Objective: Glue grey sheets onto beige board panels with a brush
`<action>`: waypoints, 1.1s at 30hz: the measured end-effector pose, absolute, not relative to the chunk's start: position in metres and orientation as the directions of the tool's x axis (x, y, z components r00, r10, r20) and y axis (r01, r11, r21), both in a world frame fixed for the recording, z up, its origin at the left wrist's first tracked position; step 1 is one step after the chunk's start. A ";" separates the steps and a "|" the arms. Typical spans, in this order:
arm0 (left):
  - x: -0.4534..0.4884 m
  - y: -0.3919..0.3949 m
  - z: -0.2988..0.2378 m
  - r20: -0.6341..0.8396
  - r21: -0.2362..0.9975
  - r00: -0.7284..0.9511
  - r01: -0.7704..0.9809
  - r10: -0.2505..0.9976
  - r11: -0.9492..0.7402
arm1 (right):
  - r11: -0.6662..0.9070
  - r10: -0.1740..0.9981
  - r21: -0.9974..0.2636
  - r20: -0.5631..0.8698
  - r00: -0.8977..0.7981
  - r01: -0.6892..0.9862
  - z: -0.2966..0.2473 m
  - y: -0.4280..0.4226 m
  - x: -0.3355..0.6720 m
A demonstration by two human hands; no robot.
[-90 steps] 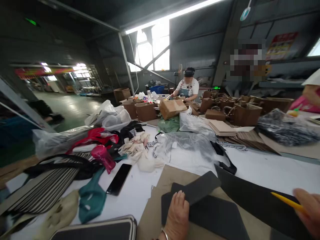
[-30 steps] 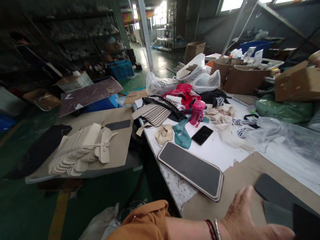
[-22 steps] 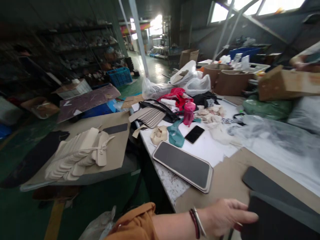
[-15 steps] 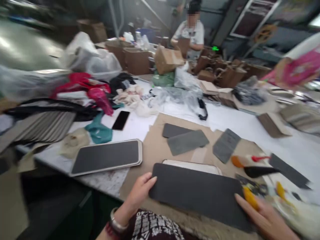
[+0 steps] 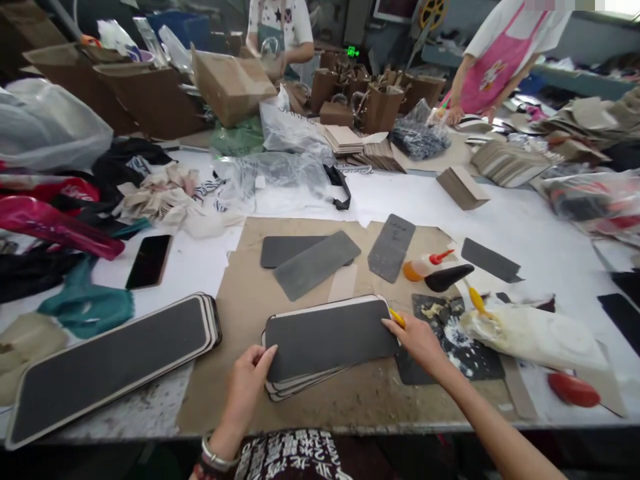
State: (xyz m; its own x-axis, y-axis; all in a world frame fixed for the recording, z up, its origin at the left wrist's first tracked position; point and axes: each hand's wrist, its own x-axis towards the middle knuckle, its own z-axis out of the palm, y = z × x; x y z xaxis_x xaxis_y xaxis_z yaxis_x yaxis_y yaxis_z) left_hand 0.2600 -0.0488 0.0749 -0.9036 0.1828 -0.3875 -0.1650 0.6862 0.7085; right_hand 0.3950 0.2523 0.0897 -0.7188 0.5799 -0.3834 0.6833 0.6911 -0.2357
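Observation:
A dark grey rounded panel (image 5: 327, 337) lies on top of a small stack of cream-edged boards on brown cardboard (image 5: 250, 307) in front of me. My left hand (image 5: 247, 387) presses its fingertips on the panel's left end, fingers stretched out. My right hand (image 5: 417, 339) rests on the panel's right end and pinches a yellow tool (image 5: 397, 317) whose tip shows above the thumb. A second stack of finished dark panels (image 5: 107, 363) lies to the left.
Loose grey pieces (image 5: 315, 263) lie beyond the stack. To the right are a glue-smeared black sheet (image 5: 450, 333), an orange glue bottle (image 5: 425, 265) and a white bag (image 5: 535, 333). A phone (image 5: 149, 260) lies at left. Two people (image 5: 493, 57) work at the far side.
My view swung from the left floor side back to the table. The dark panel now lies squared on the board stack, with both hands at its ends.

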 end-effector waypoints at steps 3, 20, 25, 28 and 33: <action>0.259 -0.043 0.066 -0.341 0.659 -0.919 -0.083 0.198 0.747 | 0.739 0.567 -0.110 -0.433 -0.701 0.665 0.078 0.257 0.377; 0.260 -0.037 0.055 -0.423 0.608 -0.891 -0.144 0.165 0.781 | 0.808 0.475 -0.138 -0.424 -0.771 0.573 0.031 0.270 0.382; 0.259 -0.039 0.050 -0.422 0.599 -0.892 -0.139 0.163 0.789 | 0.772 0.487 -0.183 -0.445 -0.752 0.609 0.036 0.270 0.380; 0.258 -0.040 0.048 -0.413 0.594 -0.895 -0.126 0.167 0.795 | 0.751 0.498 -0.172 -0.487 -0.718 0.638 0.043 0.271 0.376; 0.256 -0.040 0.051 -0.431 0.580 -0.887 -0.128 0.169 0.805 | 0.724 0.503 -0.173 -0.530 -0.683 0.668 0.049 0.271 0.371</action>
State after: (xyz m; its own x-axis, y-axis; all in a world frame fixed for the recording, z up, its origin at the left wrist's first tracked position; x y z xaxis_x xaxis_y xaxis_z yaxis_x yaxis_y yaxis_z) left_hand 0.2561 -0.0404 0.0508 -0.8866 0.1689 -0.4306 -0.1282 0.8047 0.5797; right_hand 0.3712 0.2706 0.0488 -0.6828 0.5029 -0.5300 0.6677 0.7240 -0.1732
